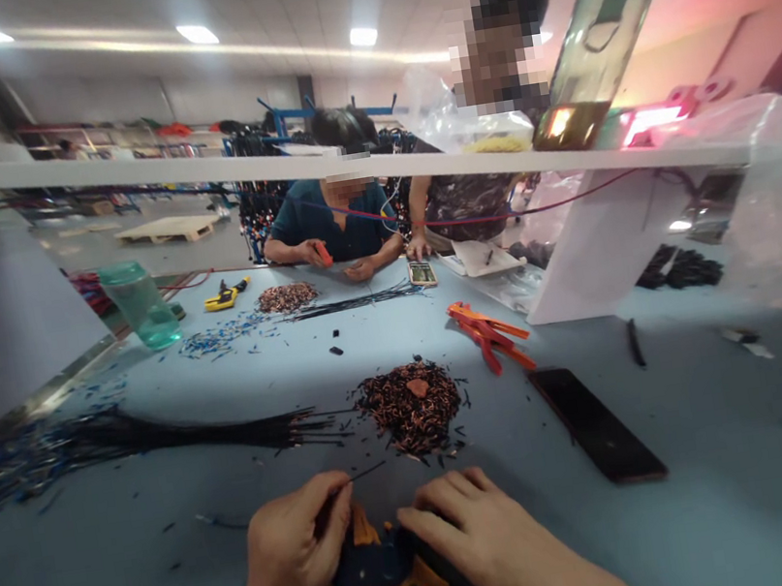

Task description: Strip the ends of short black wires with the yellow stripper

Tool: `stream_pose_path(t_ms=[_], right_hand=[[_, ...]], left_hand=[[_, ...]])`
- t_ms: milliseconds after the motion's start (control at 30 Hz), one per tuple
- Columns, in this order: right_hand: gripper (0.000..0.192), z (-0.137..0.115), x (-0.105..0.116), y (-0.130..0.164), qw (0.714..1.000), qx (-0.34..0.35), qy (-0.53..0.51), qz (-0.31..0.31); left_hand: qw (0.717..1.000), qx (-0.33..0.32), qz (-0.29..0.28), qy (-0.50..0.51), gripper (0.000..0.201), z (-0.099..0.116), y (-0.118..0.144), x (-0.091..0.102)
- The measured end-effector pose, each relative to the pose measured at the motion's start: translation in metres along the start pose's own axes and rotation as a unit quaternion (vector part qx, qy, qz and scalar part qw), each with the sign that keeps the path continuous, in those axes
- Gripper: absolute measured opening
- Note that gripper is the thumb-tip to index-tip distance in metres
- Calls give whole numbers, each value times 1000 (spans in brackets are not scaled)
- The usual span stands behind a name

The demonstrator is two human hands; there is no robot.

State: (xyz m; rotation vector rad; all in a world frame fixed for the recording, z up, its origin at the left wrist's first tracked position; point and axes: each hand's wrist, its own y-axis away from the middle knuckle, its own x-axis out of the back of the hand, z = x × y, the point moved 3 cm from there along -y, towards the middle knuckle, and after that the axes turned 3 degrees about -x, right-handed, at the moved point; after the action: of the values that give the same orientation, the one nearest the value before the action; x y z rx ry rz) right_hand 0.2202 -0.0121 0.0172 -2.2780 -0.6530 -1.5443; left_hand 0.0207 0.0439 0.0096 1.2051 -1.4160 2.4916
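Evidently, I have the left hand (292, 543) pinching a thin black insulated wire (368, 472), the right hand (482, 534) wrapped round a dark-blue and orange pliers-like tool (374, 570) over the grey-blue desk (111, 580). Step, I judge: presenting wire to tool (mouth partly hidden); next needs careful alignment.

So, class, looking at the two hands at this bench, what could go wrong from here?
The left hand pinches a thin black wire close to the blue-and-orange tool in the right hand, so its fingers might get nipped.

The wire bundle has ends reaching toward the heap of black and copper scraps, so wires could get mixed in.

The red-and-orange pliers lie close to the phone; grabbing them carelessly might scratch it.
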Motion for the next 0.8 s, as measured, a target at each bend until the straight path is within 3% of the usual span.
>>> stream_pose_path(t_ms=[267,400,600,700,733,800], right_hand=[[81,-4,-14,-8,999,-46,-9,-18],[65,-4,-18,-8,997,-65,-46,12],[46,3,3,2,972,-110,-194,74],[48,15,16,5,926,-154,-337,71],[49,19,18,5,894,-161,-411,71],[51,24,16,5,799,-155,-576,76]], left_hand=[[996,81,-22,20,19,-14,5,-6],[993,111,-18,34,20,-15,4,-6],[986,161,27,40,20,-19,-1,1],[981,182,45,47,20,-21,-4,3],[980,186,47,48,20,-21,-5,4],[979,190,50,48,19,-20,-6,4]])
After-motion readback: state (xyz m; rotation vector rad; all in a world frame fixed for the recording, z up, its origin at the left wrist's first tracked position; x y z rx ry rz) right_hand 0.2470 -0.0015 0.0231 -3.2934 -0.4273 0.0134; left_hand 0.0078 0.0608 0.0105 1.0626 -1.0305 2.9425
